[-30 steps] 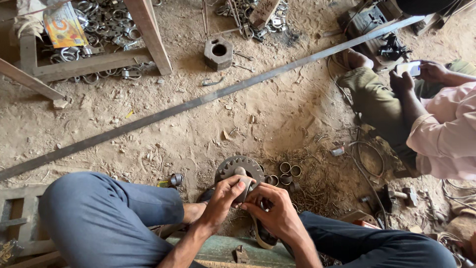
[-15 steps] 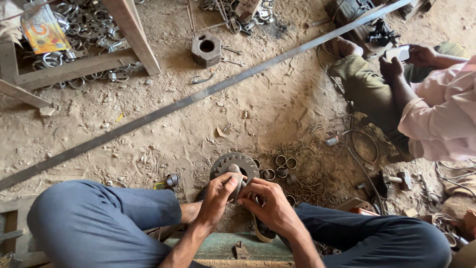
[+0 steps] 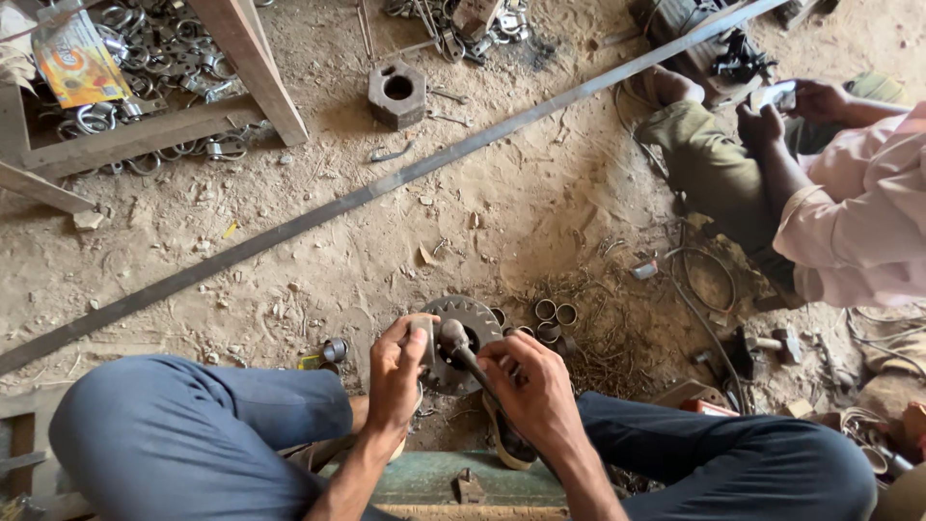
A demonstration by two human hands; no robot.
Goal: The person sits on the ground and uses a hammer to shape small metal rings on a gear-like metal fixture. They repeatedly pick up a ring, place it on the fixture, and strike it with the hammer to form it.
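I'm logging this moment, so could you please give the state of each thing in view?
Left hand: closed on the toothed disc's edge.
Right hand: gripping a dark tool handle.
Toothed disc: flat on the ground.
Long metal bar: lying diagonally in the dirt.
Metal block: resting, hole upward.

I sit on the ground with a toothed metal disc [image 3: 461, 340] between my knees. My left hand [image 3: 397, 371] rests on its left side; my right hand [image 3: 529, 384] is just right of it, closed on a tool handle [image 3: 461, 349] lying across the disc. Short metal rings [image 3: 552, 318] lie just right of the disc. A long flat bar [image 3: 386, 183] crosses the ground beyond, from lower left to upper right. Behind it sits a holed metal block [image 3: 396, 94]. A wooden frame [image 3: 154, 130] stands far left, over loose clamps [image 3: 145, 48]. Another person [image 3: 820, 193] sits at right.
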